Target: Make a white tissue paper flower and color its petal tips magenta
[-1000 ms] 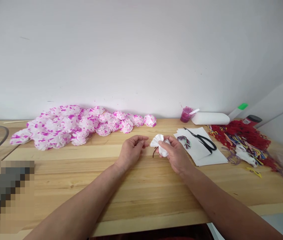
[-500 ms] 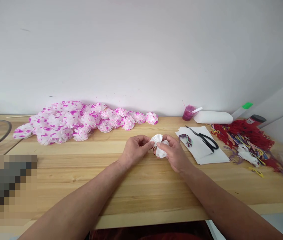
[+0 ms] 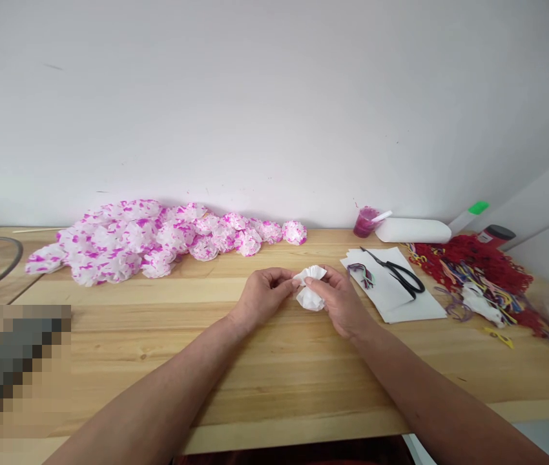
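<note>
A pleated white paper flower (image 3: 310, 298) is held between my two hands above the middle of the table. My left hand (image 3: 265, 294) pinches its left edge with thumb and fingertips. My right hand (image 3: 343, 298) is closed on its right side, the thumb pressed on the paper's gathered middle. The fingers behind the paper are hidden. Just right of my right hand lie white paper sheets (image 3: 398, 300), with black-handled scissors (image 3: 398, 271) and a small bunch of yarn pieces (image 3: 362, 275) on them.
Pink-tipped paper flowers (image 3: 124, 239) are heaped along the wall at left. A cup of magenta liquid (image 3: 366, 223), a white roll (image 3: 414, 230), a black-lidded jar (image 3: 496, 236) and a tangle of red yarn (image 3: 473, 261) stand or lie at right. A curved grey tube (image 3: 17, 252) is far left.
The paper has turned and spread a little between my fingers, its upper fan now leaning to the right. Both hands stay in nearly the same place. The view has tilted slightly.
</note>
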### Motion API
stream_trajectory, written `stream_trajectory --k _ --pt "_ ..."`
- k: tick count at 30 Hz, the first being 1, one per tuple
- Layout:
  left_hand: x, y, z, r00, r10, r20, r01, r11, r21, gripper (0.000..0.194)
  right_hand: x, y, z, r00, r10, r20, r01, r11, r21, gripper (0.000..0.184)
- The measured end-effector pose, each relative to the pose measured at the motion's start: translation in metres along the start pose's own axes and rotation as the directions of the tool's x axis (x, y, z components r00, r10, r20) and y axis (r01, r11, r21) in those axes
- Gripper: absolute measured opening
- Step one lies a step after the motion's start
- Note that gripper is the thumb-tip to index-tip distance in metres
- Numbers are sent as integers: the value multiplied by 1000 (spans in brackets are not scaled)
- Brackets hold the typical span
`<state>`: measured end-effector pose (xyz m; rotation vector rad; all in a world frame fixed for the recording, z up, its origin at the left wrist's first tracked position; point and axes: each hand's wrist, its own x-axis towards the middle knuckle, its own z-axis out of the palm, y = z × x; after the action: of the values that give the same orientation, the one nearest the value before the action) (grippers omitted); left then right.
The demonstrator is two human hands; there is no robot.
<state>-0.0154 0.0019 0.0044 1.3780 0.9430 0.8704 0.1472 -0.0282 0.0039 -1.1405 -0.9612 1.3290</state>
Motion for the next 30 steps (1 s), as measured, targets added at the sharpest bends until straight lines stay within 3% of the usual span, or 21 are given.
stream_trajectory --k 3,7,13,17,25,28,30 --pt "1 1 -3 998 -17 -64 16 1000 -7 46 -1 -1 0 1000 19 21 -19 1000 -13 25" --pt "1 5 -5 993 -1 -118 -7 997 -73 43 -1 -2 1 1000 25 9 -25 1000 -9 25" --pt "-4 6 1 997 50 -65 -43 993 110 37 -3 -2 4 1000 -9 6 9 998 -68 22" --pt "-3 2 1 995 49 -85 -30 978 208 31 -3 0 2 999 -50 10 50 981 -188 19" --pt "0 -1 -3 999 -12 -46 20 982 186 34 2 9 -7 991 -131 37 135 906 -401 17" --pt "0 -2 -3 999 -36 -30 41 982 185 35 2 9 -7 978 -207 -6 180 861 -476 19" --pt "0 -4 -2 998 -64 -18 66 984 164 36 -1 6 -6 940 -337 -53 254 795 -551 23"
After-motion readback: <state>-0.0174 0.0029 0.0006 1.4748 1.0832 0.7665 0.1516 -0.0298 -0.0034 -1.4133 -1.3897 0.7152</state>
